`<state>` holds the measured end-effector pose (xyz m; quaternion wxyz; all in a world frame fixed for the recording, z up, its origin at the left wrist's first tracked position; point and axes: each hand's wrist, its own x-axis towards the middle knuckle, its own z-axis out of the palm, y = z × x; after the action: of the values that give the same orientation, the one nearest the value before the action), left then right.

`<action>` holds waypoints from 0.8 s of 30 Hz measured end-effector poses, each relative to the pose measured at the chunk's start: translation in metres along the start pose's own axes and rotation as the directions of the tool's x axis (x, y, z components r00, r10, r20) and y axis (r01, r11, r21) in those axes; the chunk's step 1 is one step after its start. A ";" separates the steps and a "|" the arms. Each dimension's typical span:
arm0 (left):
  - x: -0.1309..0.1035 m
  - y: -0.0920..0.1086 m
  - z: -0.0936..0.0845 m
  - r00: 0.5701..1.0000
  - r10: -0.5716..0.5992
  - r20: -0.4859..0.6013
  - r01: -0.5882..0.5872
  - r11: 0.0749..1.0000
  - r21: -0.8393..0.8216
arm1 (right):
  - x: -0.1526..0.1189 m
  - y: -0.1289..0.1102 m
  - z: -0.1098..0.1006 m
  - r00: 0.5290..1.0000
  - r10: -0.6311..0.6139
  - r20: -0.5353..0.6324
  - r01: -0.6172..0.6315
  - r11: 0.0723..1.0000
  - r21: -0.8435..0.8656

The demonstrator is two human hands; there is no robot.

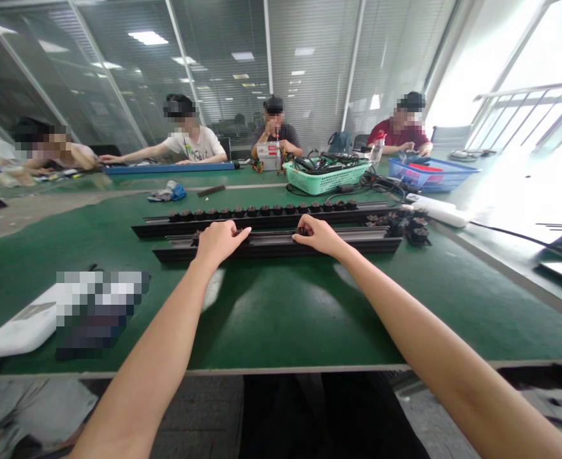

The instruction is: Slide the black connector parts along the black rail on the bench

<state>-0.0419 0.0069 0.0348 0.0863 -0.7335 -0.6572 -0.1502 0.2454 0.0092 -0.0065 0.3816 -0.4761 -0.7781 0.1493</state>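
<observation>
A long black channel rail [275, 250] lies across the green table in front of me. My left hand [221, 243] is over its left half, with curled fingers around a small black part [239, 233] that is mostly hidden. Another black piece [196, 236] sits in the channel just left of that hand. Further right, my right hand [319, 236] pinches a small dark round part [302, 232] at the channel. Behind lies a second black rail [166, 227] with a row of several black round parts [252, 211] along it. A pile of similar parts [417, 229] lies at the right ends.
A green basket of cables [326, 182] and a blue basket [434, 178] stand behind. A white power strip [441, 210] lies right, a white device [27, 319] and a blurred dark object [101, 319] left. Several people sit across the table, one reaching along a blue bar [170, 168].
</observation>
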 end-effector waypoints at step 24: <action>0.001 -0.001 0.002 1.000 0.008 -0.011 -0.008 1.000 -0.005 | 0.002 0.003 -0.012 0.998 0.044 0.047 -0.047 0.997 0.060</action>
<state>-0.0429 0.0083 0.0332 0.0888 -0.7357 -0.6533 -0.1552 0.2560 0.0106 0.0004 0.3747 -0.4782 -0.7706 0.1925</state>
